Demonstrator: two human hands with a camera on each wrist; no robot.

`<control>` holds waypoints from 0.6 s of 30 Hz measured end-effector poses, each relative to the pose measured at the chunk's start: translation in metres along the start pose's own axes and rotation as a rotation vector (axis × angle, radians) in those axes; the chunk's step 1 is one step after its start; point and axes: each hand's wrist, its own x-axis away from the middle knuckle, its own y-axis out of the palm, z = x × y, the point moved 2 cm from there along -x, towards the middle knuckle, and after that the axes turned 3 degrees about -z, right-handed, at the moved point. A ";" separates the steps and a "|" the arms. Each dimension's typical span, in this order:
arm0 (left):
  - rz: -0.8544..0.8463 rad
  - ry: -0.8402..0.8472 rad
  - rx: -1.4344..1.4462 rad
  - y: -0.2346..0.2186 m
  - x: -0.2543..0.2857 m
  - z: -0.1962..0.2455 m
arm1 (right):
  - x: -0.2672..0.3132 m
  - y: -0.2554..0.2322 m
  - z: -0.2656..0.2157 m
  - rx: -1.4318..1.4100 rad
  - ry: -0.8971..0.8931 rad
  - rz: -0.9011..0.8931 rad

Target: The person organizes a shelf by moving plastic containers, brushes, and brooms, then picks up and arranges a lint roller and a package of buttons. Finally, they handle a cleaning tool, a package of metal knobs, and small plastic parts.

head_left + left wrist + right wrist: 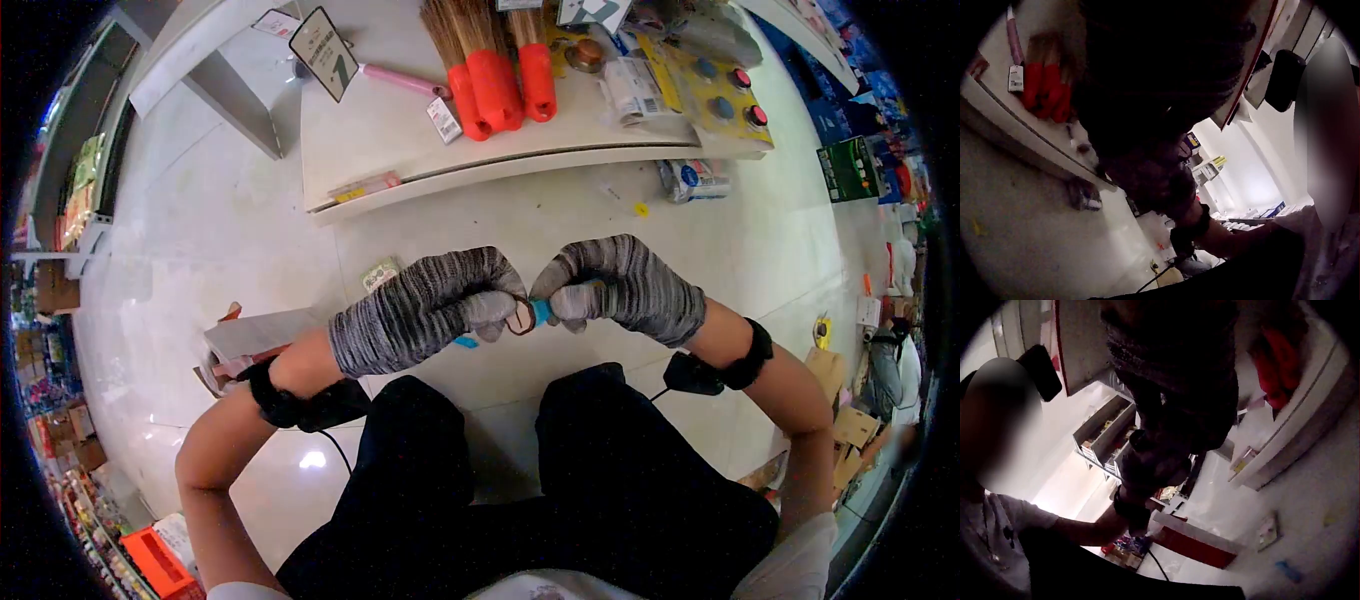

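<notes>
Both hands wear grey striped knit gloves and meet fingertip to fingertip in front of the knees in the head view. Between them is a small item with a thin brown loop (521,317) and a bright blue part (542,311); I cannot tell its kind. The left hand (430,305) pinches the loop side between thumb and curled fingers. At the blue side, the right hand (622,290) pinches with thumb and bent fingers. Another blue piece (1288,570) lies on the floor, partly hidden by the left hand in the head view. In both wrist views the hands are dark.
Ahead is a low white shelf (560,165) bearing red-handled brushes (492,95), a pink rod (405,80) and packaged goods. A packet (694,180) lies on the floor by its front edge. An open carton (262,335) stands left. Stocked shelves line both sides.
</notes>
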 end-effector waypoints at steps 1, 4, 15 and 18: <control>0.021 0.007 -0.008 0.001 -0.001 -0.002 | 0.000 0.001 -0.003 0.025 0.001 0.006; 0.055 0.018 0.040 -0.001 -0.002 -0.003 | -0.002 0.002 0.000 -0.013 -0.037 0.037; 0.507 0.134 -0.118 0.010 -0.003 -0.008 | -0.005 0.008 0.007 -0.102 -0.113 0.250; 0.479 0.160 -0.247 0.007 0.001 -0.004 | -0.007 0.007 0.005 -0.087 -0.131 0.264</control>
